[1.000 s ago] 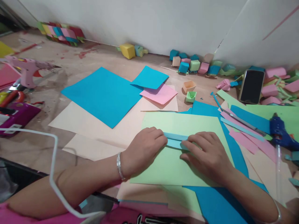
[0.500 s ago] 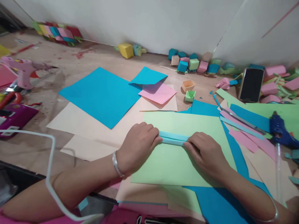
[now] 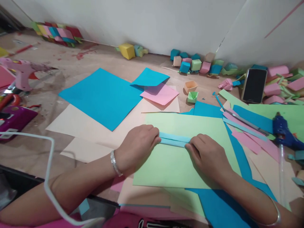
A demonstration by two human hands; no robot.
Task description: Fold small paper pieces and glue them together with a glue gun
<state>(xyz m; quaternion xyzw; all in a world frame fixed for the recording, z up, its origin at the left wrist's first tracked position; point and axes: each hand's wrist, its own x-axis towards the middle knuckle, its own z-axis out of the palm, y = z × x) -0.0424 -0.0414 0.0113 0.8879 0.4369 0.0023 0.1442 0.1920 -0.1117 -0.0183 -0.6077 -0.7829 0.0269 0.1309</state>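
Pinching a narrow, pale blue paper strip (image 3: 174,140) near its two ends, the left hand (image 3: 139,147) and the right hand (image 3: 210,156) keep their fingers curled tight on it. The strip lies crosswise over a rectangular, light green paper sheet (image 3: 171,171), towards the near edge of the brown-topped table (image 3: 102,58).

The strip seems already folded lengthwise: two long bands run side by side with a thin dark line between them. That line has not closed up, and the strip is flat, not shaped or joined to anything. Small, many-coloured paper blocks (image 3: 196,65) stand formed along the table's back edge. The dark blue plastic glue gun (image 3: 283,129), towards the right edge, is untouched.

Both ends of the strip are hidden under the fingers, as is most of the left thumb, so how sharp the fold is there cannot be told. The glue gun is cut off at the right, and a glossy purple object (image 3: 17,118) at the left; what the latter is stays unclear. A slim, grey metal tool (image 3: 247,122) is too blurred to identify.
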